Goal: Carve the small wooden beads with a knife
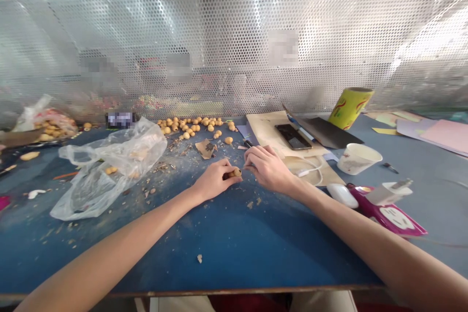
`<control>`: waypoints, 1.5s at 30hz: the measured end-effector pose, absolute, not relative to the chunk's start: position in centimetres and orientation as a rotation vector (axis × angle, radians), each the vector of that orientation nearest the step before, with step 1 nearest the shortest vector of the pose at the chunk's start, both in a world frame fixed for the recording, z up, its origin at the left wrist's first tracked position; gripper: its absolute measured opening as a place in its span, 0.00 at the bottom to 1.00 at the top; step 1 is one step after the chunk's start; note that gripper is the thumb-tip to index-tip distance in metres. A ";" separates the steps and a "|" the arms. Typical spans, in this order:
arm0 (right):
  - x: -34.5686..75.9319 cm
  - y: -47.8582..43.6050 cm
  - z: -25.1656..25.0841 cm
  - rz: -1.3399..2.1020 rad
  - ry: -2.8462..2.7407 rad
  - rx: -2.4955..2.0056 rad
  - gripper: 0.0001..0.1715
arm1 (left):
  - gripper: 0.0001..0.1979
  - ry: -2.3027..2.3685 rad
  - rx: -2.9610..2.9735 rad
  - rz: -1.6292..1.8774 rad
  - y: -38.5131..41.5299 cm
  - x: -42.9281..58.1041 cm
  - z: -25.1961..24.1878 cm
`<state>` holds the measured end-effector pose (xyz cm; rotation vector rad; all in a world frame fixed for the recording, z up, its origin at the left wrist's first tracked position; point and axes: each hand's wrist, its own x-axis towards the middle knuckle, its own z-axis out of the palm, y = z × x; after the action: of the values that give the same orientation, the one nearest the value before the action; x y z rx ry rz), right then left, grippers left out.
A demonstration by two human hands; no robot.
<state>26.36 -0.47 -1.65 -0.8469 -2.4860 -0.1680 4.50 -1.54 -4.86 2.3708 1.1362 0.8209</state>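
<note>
My left hand (215, 180) grips a small tan wooden bead (236, 172) between its fingers and thumb. My right hand (268, 168) is shut on a small black-handled knife (248, 144), whose tip is hidden by the fingers right next to the bead. Both hands work close together above the blue work table (226, 239), which is strewn with shavings. Several similar round beads (190, 124) lie in a loose group beyond my hands, and a clear plastic bag (106, 170) lies to the left.
A perforated metal screen (234, 48) stands along the far edge. To the right are a phone (293, 136) on brown paper, a white cup (358, 158), a white computer mouse (341, 195) and a pink power strip (387, 212). A yellow roll (350, 107) stands behind.
</note>
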 end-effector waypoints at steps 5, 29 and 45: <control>26.8 -0.4 -1.5 -0.091 -2.583 -0.742 0.09 | 0.15 1.134 2.386 0.816 -1.6 4.5 -5.0; 26.5 -0.4 -1.6 -0.118 -2.581 -0.758 0.08 | 0.16 1.134 2.376 0.791 -1.7 4.6 -4.5; 26.1 -0.7 -1.3 -0.389 -2.542 -0.819 0.10 | 0.14 1.136 2.357 0.786 -1.6 4.5 -4.5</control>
<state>26.08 -0.67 -1.29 -0.8193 -2.5418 -0.3892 4.55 -1.64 -4.49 2.3571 1.1362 0.7855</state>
